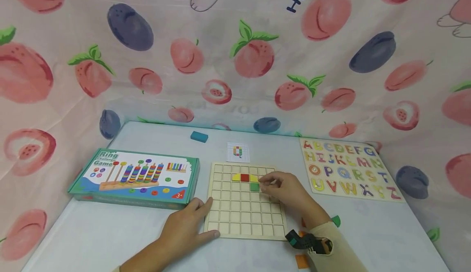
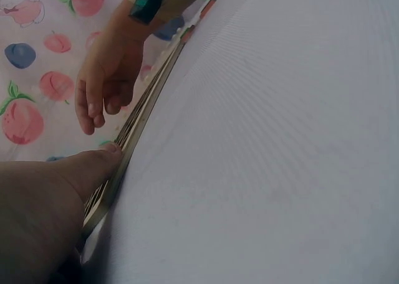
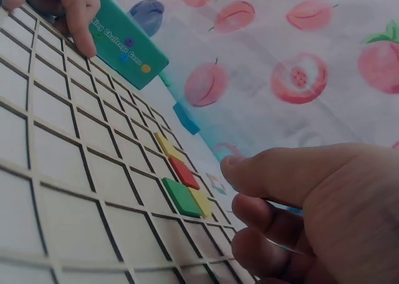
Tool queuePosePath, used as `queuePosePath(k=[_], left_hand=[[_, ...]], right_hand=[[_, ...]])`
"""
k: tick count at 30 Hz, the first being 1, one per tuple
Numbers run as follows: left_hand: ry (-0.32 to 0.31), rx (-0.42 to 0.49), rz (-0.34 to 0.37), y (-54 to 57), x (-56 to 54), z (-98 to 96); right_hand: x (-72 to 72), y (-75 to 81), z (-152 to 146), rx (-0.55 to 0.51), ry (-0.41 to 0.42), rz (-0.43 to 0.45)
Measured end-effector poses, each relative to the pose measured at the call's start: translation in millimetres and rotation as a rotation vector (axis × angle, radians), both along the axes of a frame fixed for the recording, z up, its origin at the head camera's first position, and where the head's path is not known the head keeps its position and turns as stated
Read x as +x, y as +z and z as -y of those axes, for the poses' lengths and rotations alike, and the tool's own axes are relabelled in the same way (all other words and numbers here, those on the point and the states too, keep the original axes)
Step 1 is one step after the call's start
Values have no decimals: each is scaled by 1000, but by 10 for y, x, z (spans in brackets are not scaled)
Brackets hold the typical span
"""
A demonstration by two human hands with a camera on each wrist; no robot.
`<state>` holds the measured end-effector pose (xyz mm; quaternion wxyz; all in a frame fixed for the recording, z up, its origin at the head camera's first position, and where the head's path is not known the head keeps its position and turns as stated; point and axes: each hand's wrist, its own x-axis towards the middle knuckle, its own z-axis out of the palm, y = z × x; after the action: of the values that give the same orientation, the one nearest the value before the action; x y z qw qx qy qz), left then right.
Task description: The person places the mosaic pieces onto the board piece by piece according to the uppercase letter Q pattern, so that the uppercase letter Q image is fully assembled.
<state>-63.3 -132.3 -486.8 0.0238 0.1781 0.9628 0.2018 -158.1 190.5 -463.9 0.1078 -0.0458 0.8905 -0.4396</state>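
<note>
A wooden grid board (image 1: 241,216) lies on the table. Near its far side, a red square tile (image 1: 244,178) sits between two yellow pieces, one on the left (image 1: 236,177) and one on the right (image 1: 253,178); a green square tile (image 1: 254,187) is just below the right one. My left hand (image 1: 185,225) rests at the board's left edge, thumb by the near corner and a finger farther up. Just right of the green tile hovers my right hand (image 1: 288,190), fingers loosely bent; in the right wrist view nothing shows between thumb and fingers.
Behind the board lies a pattern card (image 1: 238,152), with a blue block (image 1: 199,136) farther back. A Ring Challenge Game box (image 1: 136,178) stands left, an alphabet board (image 1: 349,169) right. Orange (image 1: 302,261) and green (image 1: 336,221) pieces lie around my right forearm.
</note>
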Motion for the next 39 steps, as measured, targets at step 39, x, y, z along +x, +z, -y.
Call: queuePosePath(k=[39], left_hand=[[0,7,-57,-42,13,-9]], right_hand=[[1480,-127,-1314,90,-265,284]])
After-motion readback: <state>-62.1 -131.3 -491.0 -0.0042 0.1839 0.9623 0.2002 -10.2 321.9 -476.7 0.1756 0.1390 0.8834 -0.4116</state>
